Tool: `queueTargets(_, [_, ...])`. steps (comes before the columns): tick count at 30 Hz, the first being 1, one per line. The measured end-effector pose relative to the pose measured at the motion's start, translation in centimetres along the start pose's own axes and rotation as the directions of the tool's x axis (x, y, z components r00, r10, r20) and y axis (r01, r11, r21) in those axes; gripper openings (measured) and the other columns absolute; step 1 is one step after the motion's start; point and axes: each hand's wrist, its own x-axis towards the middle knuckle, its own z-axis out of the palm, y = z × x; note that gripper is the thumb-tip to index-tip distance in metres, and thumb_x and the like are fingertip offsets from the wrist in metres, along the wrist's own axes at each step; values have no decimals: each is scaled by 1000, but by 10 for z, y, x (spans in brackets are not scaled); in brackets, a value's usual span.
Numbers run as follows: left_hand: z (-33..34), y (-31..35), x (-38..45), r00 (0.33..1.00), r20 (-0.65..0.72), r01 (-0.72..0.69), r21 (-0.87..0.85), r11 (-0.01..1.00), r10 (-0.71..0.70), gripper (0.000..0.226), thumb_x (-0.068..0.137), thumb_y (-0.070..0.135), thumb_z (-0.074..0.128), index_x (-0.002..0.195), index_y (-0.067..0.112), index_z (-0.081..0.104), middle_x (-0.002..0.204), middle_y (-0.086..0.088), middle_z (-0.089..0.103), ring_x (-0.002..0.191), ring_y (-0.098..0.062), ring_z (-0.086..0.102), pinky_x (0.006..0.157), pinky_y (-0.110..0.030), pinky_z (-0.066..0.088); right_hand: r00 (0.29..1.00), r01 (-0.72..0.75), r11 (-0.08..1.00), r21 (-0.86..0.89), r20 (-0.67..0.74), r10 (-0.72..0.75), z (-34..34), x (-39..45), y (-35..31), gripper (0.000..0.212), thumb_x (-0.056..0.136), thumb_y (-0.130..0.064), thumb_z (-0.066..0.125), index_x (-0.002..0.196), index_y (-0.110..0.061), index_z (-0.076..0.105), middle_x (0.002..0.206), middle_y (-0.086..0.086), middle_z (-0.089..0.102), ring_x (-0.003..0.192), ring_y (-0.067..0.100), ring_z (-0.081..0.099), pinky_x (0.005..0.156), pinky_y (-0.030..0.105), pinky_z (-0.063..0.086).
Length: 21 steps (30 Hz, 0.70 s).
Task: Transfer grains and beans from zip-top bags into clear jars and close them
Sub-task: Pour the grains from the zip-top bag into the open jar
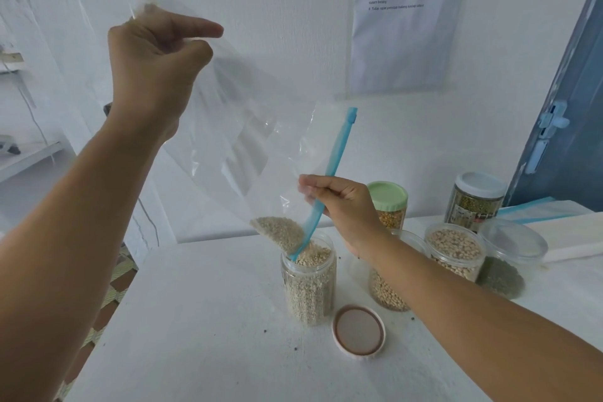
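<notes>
**Pinched at both ends, bag tipped into the jar**

Gripping from the head view: my left hand (pixel 156 55) is raised high, fingers curled and pinching the bottom corner of the zip-top bag (pixel 235 127). My right hand (pixel 339 202) is low, thumb and fingers pinching the bag by its blue zip strip (pixel 332 170), just above the jar. The bag hangs slanted between them, nearly empty. A last heap of pale grains (pixel 279 232) sits in the lowest corner, at the mouth of the open jar (pixel 308 281), which looks filled close to the rim.

I judge this as the tail of the pour. What remains needs the bag corner kept inside the rim, perhaps with a light shake, since the jar has little room left and grains could spill.

Closing comes after: the pink lid (pixel 359 330) lies upturned on the white table (pixel 202 320), just beside the jar. Behind my right arm stand other jars, some open, and a green-lidded jar (pixel 388 206).
</notes>
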Motion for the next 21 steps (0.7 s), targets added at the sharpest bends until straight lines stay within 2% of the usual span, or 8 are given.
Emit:
queueTargets(6, [1, -1, 0, 1000, -9, 6, 4, 1000, -6, 36, 77, 5, 64, 100, 25, 83, 82, 19, 70, 79, 0, 63, 77, -16, 49, 1000, 1, 1000, 9, -1, -1, -1, -1, -1, 23, 96, 3, 66, 100, -14, 82, 112, 8, 79, 113, 22, 73, 101, 34, 57])
queueTargets(13, [5, 2, 3, 999, 0, -35, 3, 999, 35, 37, 76, 8, 64, 100, 28, 83, 84, 12, 66, 76, -1, 58, 74, -14, 45, 1000, -1, 1000, 8, 3, 1, 0, 0, -1, 23, 95, 3, 69, 98, -16, 83, 113, 6, 79, 113, 23, 72, 100, 32, 57])
queueTargets(16, [7, 1, 4, 998, 18, -52, 11, 999, 52, 36, 75, 10, 65, 98, 31, 83, 90, 3, 67, 81, -4, 58, 75, -17, 46, 1000, -13, 1000, 2, 6, 13, -1, 0, 0, 20, 95, 3, 69, 101, -12, 81, 114, 7, 78, 114, 24, 72, 100, 31, 57])
queueTargets(19, [8, 2, 3, 999, 14, -51, 10, 999, 51, 36, 74, 10, 65, 97, 31, 83, 91, 2, 67, 82, -6, 58, 76, -17, 46, 1000, -4, 1000, -3, -10, 4, -5, 0, 0, 24, 96, 4, 66, 101, -13, 82, 115, 7, 78, 114, 23, 72, 102, 34, 57])
queueTargets(21, [9, 2, 2, 999, 20, -45, 10, 999, 44, 36, 75, 10, 65, 97, 31, 83, 87, 8, 68, 81, -4, 57, 74, -15, 45, 1000, 0, 1000, -22, -7, 0, -7, 1, 1, 25, 97, 4, 65, 101, -14, 82, 115, 7, 78, 114, 22, 72, 102, 35, 56])
